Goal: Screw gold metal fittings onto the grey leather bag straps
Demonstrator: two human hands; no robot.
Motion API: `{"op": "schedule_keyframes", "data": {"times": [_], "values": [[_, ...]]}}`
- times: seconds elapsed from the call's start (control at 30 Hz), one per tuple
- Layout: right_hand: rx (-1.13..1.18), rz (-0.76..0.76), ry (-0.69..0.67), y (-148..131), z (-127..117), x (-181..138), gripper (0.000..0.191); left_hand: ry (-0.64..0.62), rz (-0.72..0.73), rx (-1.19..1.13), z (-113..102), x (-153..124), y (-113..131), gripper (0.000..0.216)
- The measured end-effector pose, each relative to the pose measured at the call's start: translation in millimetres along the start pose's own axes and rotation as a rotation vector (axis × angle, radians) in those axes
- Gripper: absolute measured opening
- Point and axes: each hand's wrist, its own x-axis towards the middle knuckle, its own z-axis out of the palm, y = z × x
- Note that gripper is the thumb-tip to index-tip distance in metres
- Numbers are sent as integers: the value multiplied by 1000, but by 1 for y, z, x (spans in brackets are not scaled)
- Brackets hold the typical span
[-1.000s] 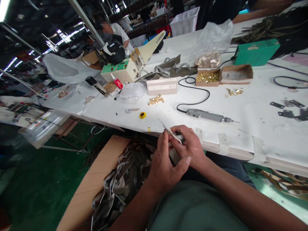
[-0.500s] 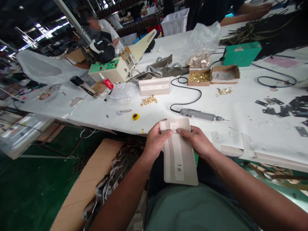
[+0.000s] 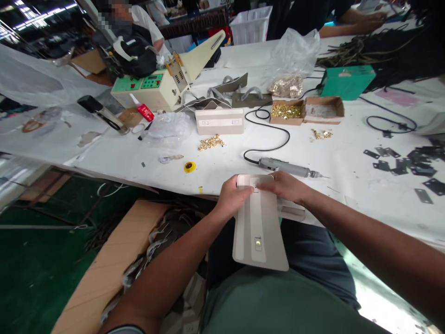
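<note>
At lower centre, the left hand [image 3: 231, 197] and right hand [image 3: 287, 186] grip the upper end of a beige panel [image 3: 257, 218], fingers clasping its edges. On the table [image 3: 231, 160], a power tool [image 3: 285, 167] lies right of centre, gold fittings [image 3: 210, 142] near the centre, black plates [image 3: 419, 162] far right.

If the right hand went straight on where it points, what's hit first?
Past the panel it grips, probably the left hand, just across the same end; exact gap unclear.

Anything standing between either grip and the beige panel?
Nothing visible: the left grip and right grip both touch the beige panel directly, at its end nearer the table.
</note>
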Motion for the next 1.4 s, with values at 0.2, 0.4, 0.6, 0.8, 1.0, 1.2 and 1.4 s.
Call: {"op": "schedule_keyframes", "data": {"times": [0.2,0.4,0.6,0.8,1.0,1.2,1.4], "values": [[-119,80,81,2,4,17,28,19,73,158,6,15,-8,41],[-241,72,93,6,6,24,27,7,94,272,6,17,-3,53],[-282,71,70,-6,7,25,24,-13,279,539,-1,18,5,49],[-428,125,42,-16,8,25,24,-22,493,705,-4,20,0,25],[-417,89,156,-13,9,25,17,-34,506,733,-3,22,-4,18],[-470,48,182,-14,6,20,21,-67,520,767,-6,25,-3,20],[-457,3,470,7,-66,-20,25,-73,528,785,-6,31,-5,20]]}}
